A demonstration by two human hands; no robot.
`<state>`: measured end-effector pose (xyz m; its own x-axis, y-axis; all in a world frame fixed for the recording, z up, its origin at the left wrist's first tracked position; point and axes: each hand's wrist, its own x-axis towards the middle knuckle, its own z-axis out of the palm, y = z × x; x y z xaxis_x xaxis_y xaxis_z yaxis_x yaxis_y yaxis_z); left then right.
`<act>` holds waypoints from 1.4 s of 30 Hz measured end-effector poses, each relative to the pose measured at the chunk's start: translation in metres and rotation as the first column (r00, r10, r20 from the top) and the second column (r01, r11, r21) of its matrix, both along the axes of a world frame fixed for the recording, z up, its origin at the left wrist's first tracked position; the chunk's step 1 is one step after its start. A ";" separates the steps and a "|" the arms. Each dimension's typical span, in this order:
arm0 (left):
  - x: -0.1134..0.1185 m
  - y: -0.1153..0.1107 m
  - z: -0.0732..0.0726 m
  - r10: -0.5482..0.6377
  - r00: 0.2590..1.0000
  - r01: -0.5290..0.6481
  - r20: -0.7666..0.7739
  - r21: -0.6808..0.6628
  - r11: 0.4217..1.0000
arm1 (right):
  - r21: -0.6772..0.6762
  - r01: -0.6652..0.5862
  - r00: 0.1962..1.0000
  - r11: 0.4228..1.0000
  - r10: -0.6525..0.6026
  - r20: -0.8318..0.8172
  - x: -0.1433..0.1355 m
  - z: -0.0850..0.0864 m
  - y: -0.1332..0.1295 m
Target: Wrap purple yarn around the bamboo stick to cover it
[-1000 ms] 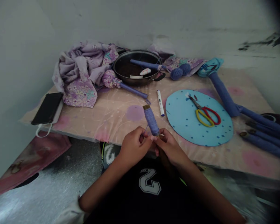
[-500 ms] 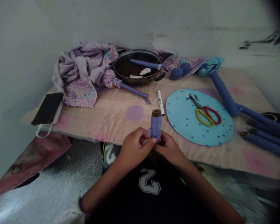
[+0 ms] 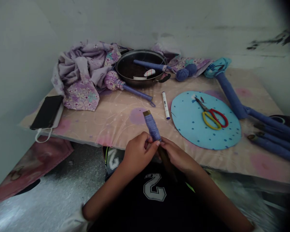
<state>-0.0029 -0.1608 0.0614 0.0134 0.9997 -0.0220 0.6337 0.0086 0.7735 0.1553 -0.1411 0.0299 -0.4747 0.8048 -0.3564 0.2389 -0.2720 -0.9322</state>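
Observation:
A brown stick (image 3: 167,158) slants over my lap, its upper part wound with blue-purple yarn (image 3: 152,127) and its bare tip (image 3: 147,113) pointing up and left. My right hand (image 3: 175,154) is closed round the stick just below the winding. My left hand (image 3: 140,149) is closed at the lower end of the wound part, fingers curled on the yarn, thumb pressed against the stick. The strand inside the left fingers is mostly hidden. Beyond the hands, a white marker (image 3: 166,105) lies on the table (image 3: 116,120).
Scissors (image 3: 211,116) rest on a light-blue round sheet (image 3: 190,137). Yarn-wrapped sticks (image 3: 277,146) lie at the right edge. Behind are a black pan (image 3: 140,82), yarn balls (image 3: 183,74), a cloth-headed stick (image 3: 137,92) and floral cloth (image 3: 83,96). A phone (image 3: 47,112) is at left.
The wrapped stick has turned from nearly upright to leaning left, so its lower bare length now shows. Both hands stay close together around it. The view has shifted slightly.

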 end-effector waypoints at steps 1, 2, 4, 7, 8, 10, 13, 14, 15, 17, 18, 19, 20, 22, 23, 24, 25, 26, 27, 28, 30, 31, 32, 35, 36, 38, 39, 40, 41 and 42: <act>-0.001 0.000 0.000 -0.001 1.000 0.001 -0.001 0.001 1.000 | -0.048 0.014 1.000 0.999 -0.015 -0.020 0.000 0.000 0.000; -0.001 0.000 0.001 -0.003 1.000 0.003 0.002 0.002 1.000 | -0.101 0.026 0.999 0.995 -0.030 -0.042 0.001 0.000 0.000; -0.003 -0.001 0.003 -0.002 1.000 0.002 0.015 -0.002 1.000 | -0.164 0.038 0.997 0.986 -0.049 -0.061 0.000 0.000 -0.001; -0.004 -0.002 0.005 0.013 0.999 -0.013 0.046 -0.013 1.000 | -0.214 0.066 0.992 0.975 -0.087 -0.093 -0.003 0.001 -0.001; -0.004 -0.003 0.006 0.016 0.998 -0.015 0.057 -0.017 1.000 | -0.218 0.085 0.988 0.972 -0.110 -0.107 -0.004 0.001 -0.001; -0.004 -0.004 0.006 0.013 0.997 -0.011 0.074 -0.024 1.000 | -0.212 0.128 0.980 0.969 -0.157 -0.125 -0.006 0.000 -0.001; -0.003 -0.005 0.006 0.006 0.996 -0.004 0.091 -0.021 1.000 | -0.214 0.153 0.972 0.965 -0.187 -0.146 -0.006 -0.002 -0.001; -0.003 -0.006 0.006 0.009 0.995 -0.008 0.095 -0.019 1.000 | -0.218 0.143 0.970 0.965 -0.180 -0.162 -0.006 -0.004 -0.002; -0.003 -0.006 0.006 0.014 0.995 -0.012 0.101 -0.017 1.000 | -0.217 0.134 0.968 0.967 -0.174 -0.180 -0.006 -0.005 -0.002; -0.003 -0.006 0.005 0.026 0.994 -0.025 0.109 -0.009 1.000 | -0.199 0.121 0.965 0.973 -0.163 -0.206 -0.006 -0.006 -0.004; -0.003 -0.006 0.005 0.032 0.993 -0.031 0.111 -0.004 0.999 | -0.190 0.117 0.964 0.975 -0.158 -0.214 -0.006 -0.007 -0.005; -0.003 -0.006 0.005 0.038 0.993 -0.038 0.111 0.002 0.999 | -0.190 0.117 0.960 0.975 -0.160 -0.228 -0.006 -0.008 -0.005; -0.004 -0.006 0.005 0.044 0.993 -0.045 0.110 0.011 0.999 | -0.204 0.113 0.954 0.972 -0.164 -0.252 -0.006 -0.009 -0.005; -0.005 -0.006 0.004 0.050 0.993 -0.054 0.104 0.031 0.998 | -0.263 0.080 0.931 0.961 -0.167 -0.324 -0.005 -0.012 -0.006; -0.005 -0.006 0.004 0.052 0.993 -0.057 0.102 0.040 0.998 | -0.294 0.063 0.918 0.954 -0.170 -0.358 -0.004 -0.014 -0.005; -0.006 -0.006 0.003 0.055 0.993 -0.060 0.102 0.046 0.997 | -0.314 0.048 0.908 0.948 -0.172 -0.382 -0.003 -0.016 -0.005; -0.007 -0.006 0.003 0.058 0.993 -0.064 0.104 0.048 0.997 | -0.323 0.035 0.904 0.946 -0.168 -0.394 -0.002 -0.018 -0.005; -0.008 -0.005 0.003 0.063 0.992 -0.069 0.106 0.047 0.997 | -0.326 0.025 0.905 0.945 -0.160 -0.395 -0.001 -0.019 -0.005; -0.008 -0.005 0.003 0.069 0.992 -0.074 0.109 0.044 0.996 | -0.327 0.018 0.907 0.945 -0.153 -0.392 0.000 -0.020 -0.004; -0.009 -0.005 0.004 0.074 0.991 -0.079 0.112 0.041 0.996 | -0.329 0.013 0.908 0.944 -0.149 -0.391 0.001 -0.019 -0.004; -0.009 -0.005 0.005 0.072 0.991 -0.076 0.113 0.033 0.997 | -0.330 0.006 0.906 0.944 -0.144 -0.397 0.002 -0.016 -0.004; -0.009 -0.005 0.006 0.066 0.992 -0.069 0.110 0.025 0.997 | -0.327 0.009 0.906 0.945 -0.147 -0.398 0.002 -0.013 -0.003; -0.009 -0.005 0.006 0.059 0.992 -0.061 0.108 0.015 0.998 | -0.320 0.019 0.908 0.947 -0.150 -0.392 0.001 -0.011 -0.003; -0.008 -0.005 0.008 0.037 0.994 -0.036 0.104 -0.018 0.999 | -0.252 0.053 0.945 0.966 -0.130 -0.299 -0.002 -0.005 -0.002; -0.008 -0.006 0.008 0.031 0.994 -0.029 0.100 -0.022 0.999 | -0.209 0.067 0.963 0.976 -0.117 -0.242 -0.003 -0.004 -0.002; -0.008 -0.006 0.009 0.021 0.995 -0.020 0.093 -0.019 1.000 | -0.106 0.091 0.989 0.990 -0.102 -0.105 -0.005 -0.003 -0.002; -0.008 -0.006 0.009 0.021 0.996 -0.020 0.091 -0.013 1.000 | -0.049 0.104 0.994 0.993 -0.105 -0.036 -0.005 -0.003 -0.003; -0.008 -0.006 0.008 0.024 0.996 -0.024 0.091 -0.007 1.000 | 0.013 0.111 0.993 0.994 -0.112 0.030 -0.005 -0.001 -0.003; -0.008 -0.006 0.008 0.028 0.995 -0.027 0.093 -0.001 1.000 | 0.078 0.109 0.989 0.991 -0.115 0.088 -0.005 0.000 -0.004; -0.008 -0.006 0.008 0.028 0.995 -0.028 0.094 0.001 1.000 | 0.137 0.087 0.986 0.987 -0.106 0.130 -0.004 0.003 -0.004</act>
